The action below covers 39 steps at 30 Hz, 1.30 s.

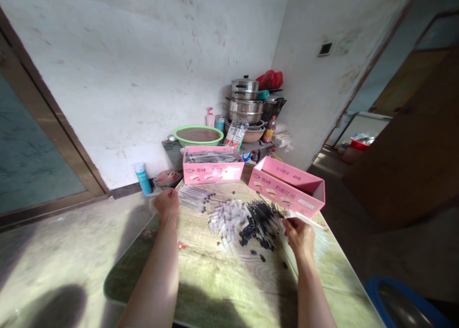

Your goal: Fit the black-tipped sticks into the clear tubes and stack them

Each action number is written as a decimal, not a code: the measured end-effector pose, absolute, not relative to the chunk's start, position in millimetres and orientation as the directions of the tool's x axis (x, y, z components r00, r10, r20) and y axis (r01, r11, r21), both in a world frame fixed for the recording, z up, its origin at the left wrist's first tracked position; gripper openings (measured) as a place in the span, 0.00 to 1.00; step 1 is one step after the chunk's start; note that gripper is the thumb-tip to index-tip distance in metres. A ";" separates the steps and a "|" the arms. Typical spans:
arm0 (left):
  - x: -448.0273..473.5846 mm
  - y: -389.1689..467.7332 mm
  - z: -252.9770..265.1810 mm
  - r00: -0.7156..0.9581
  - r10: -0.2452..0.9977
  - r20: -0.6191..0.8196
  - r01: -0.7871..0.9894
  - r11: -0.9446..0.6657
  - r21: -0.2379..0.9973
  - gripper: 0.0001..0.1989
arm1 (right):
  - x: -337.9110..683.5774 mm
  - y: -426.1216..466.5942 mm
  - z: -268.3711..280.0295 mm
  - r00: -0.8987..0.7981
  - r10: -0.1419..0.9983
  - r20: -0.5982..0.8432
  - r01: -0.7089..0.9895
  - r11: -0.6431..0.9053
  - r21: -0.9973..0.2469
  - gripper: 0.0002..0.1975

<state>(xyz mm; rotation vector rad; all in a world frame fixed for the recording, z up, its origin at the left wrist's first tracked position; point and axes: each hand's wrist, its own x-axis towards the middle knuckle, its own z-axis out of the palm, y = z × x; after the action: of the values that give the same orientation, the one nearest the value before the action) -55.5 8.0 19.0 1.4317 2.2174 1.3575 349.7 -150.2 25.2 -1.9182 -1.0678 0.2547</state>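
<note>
My left hand (167, 204) is at the table's left edge, fingers curled in against the ends of a row of slim clear tubes with dark tips (195, 198). Whatever those fingers hold is hidden. On the right, my right hand (300, 233) is closed in a pinch beside a pile of thin dark-ended sticks (263, 220); what is between its fingertips is too small to name. Long clear tubes (317, 237) lie under and beyond this hand. Between both hands sits a heap of short whitish sleeves (228, 219). Several small black pieces (263, 258) lie loose nearer me.
A pink box (213, 176) full of grey sticks stands at the table's (215, 280) back edge. Another pink box (287, 191) stands open at right. Behind are a green basin (198, 143), stacked pots (245, 108) and a bottle (269, 129). A blue-rimmed tub (401, 294) is at lower right.
</note>
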 end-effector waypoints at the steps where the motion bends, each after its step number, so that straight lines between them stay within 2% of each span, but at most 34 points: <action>1: -54.2 7.4 21.0 -0.534 0.797 0.282 0.625 0.148 0.766 0.09 | 349.7 -150.5 25.3 0.554 0.805 0.211 0.666 -0.276 -0.693 0.09; 4: -45.2 6.5 25.9 -0.534 0.805 0.261 0.579 0.123 0.806 0.11 | 346.7 -152.3 28.1 0.472 0.878 0.083 0.816 -0.400 -0.416 0.08; 7: -26.7 4.9 27.6 -0.470 0.819 0.330 0.573 -0.002 0.820 0.12 | 346.1 -155.5 32.8 0.485 0.874 -0.024 0.840 -0.473 -0.265 0.05; 12: 11.9 -4.7 23.8 -0.270 0.861 0.430 0.552 -0.228 0.802 0.10 | 349.4 -160.3 36.3 0.493 0.866 -0.090 0.855 -0.501 -0.138 0.03; 17: 46.7 -24.6 23.9 -0.056 0.866 0.497 0.512 -0.402 0.759 0.09 | 344.4 -160.2 35.7 0.433 0.898 -0.082 0.892 -0.440 -0.107 0.03; 20: 68.6 -43.2 27.9 0.144 0.856 0.496 0.417 -0.507 0.754 0.10 | 344.0 -159.5 40.0 0.439 0.898 -0.039 0.884 -0.439 -0.163 0.05; 22: 83.0 -56.6 30.2 0.309 0.821 0.480 0.363 -0.568 0.738 0.10 | 344.7 -159.2 44.2 0.464 0.886 0.025 0.854 -0.440 -0.278 0.07; 25: 101.8 -73.6 29.8 0.535 0.725 0.435 0.309 -0.646 0.698 0.08 | 340.7 -157.6 48.5 0.474 0.869 0.141 0.720 -0.291 -0.630 0.11; 27: 111.3 -81.3 27.4 0.632 0.664 0.400 0.300 -0.684 0.665 0.06 | 332.3 -155.5 48.7 0.454 0.880 0.138 0.498 -0.122 -0.859 0.13; 28: 115.0 -84.2 26.1 0.669 0.638 0.382 0.305 -0.704 0.641 0.06 | 326.8 -154.3 48.2 0.440 0.891 0.109 0.372 -0.070 -0.926 0.14; 31: 122.3 -90.5 23.8 0.753 0.570 0.329 0.338 -0.764 0.550 0.06 | 309.0 -151.3 45.4 0.352 0.936 0.013 0.113 -0.029 -0.993 0.15; 34: 125.3 -94.8 24.3 0.775 0.566 0.282 0.388 -0.778 0.494 0.08 | 295.8 -150.3 42.8 0.254 0.967 -0.027 -0.025 -0.021 -0.999 0.17; 36: 126.0 -96.1 24.8 0.766 0.580 0.278 0.392 -0.764 0.513 0.08 | 291.5 -150.2 41.9 0.218 0.975 -0.039 -0.090 -0.020 -0.996 0.17; 39: 125.2 -93.1 23.7 0.681 0.656 0.325 0.335 -0.674 0.658 0.08 | 291.7 -149.2 41.2 0.243 0.968 -0.063 -0.173 -0.020 -0.985 0.16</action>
<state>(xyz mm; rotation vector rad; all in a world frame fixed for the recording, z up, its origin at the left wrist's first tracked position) 125.2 -93.1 23.7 2.3279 0.7602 0.7492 291.7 -149.2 41.2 -1.2215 -0.8821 1.1291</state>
